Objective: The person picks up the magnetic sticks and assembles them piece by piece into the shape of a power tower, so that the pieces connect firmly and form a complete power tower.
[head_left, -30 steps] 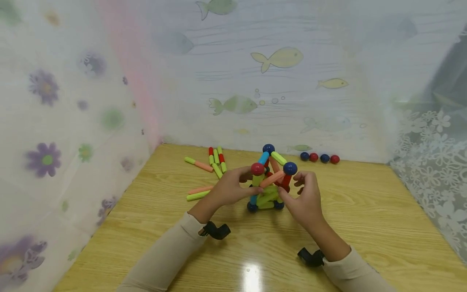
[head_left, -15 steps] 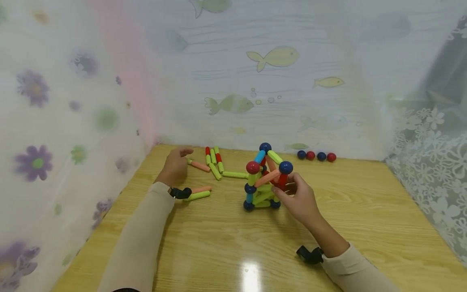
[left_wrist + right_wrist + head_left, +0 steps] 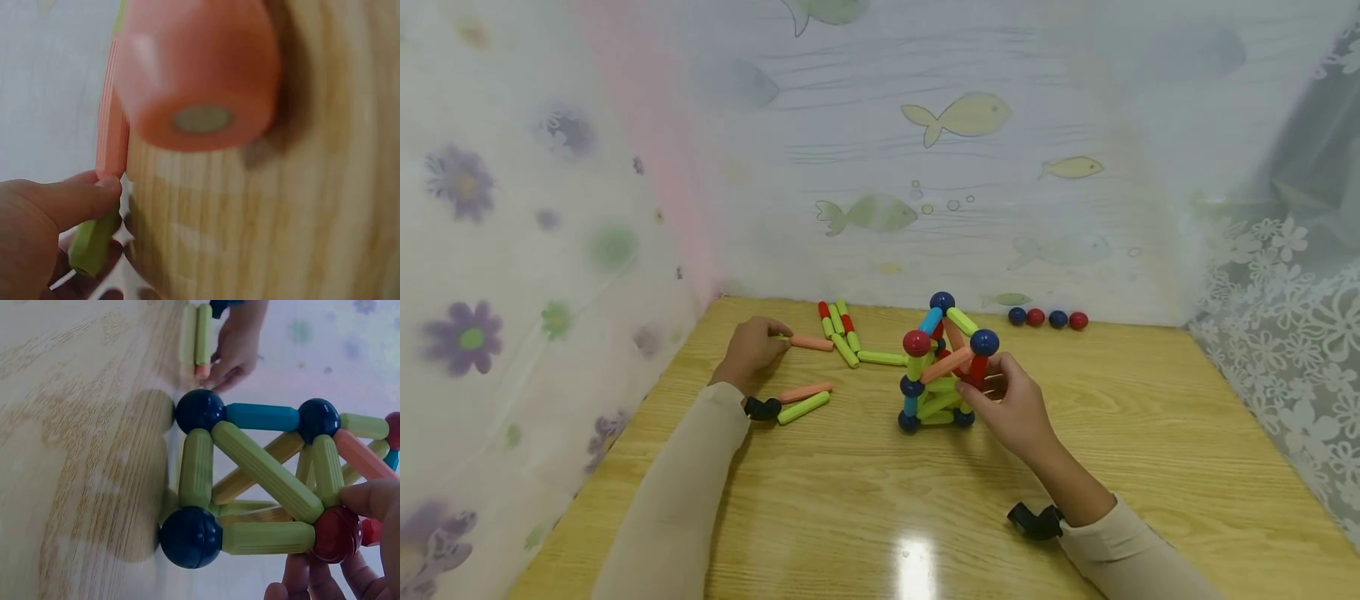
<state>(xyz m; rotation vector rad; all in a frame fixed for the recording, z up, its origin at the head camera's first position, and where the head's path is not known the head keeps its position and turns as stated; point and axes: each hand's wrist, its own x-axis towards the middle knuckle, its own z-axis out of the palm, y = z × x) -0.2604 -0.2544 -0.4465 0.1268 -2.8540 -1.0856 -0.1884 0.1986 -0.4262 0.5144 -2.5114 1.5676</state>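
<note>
My left hand (image 3: 756,346) is at the left of the table, its thumb and fingers pinching a short green magnetic stick (image 3: 94,244). End to end with that stick lies an orange stick (image 3: 812,342). At the middle of the table stands a tower of magnetic sticks and balls (image 3: 912,386), upright, with a red ball and blue balls at its top. My right hand (image 3: 1018,408) holds the tower's right side; in the right wrist view its thumb and fingers grip a red ball (image 3: 336,534) where several green sticks meet.
Near my left wrist lie another orange stick (image 3: 807,392) and a long green stick (image 3: 805,408). Several red and green sticks (image 3: 846,354) lie behind, one green stick (image 3: 882,358) reaching toward the tower. A row of red and blue balls (image 3: 1057,319) sits at the back right.
My left hand has let go of the tower, moved left to the loose sticks and pinched the green one. My right hand stays on the tower.
</note>
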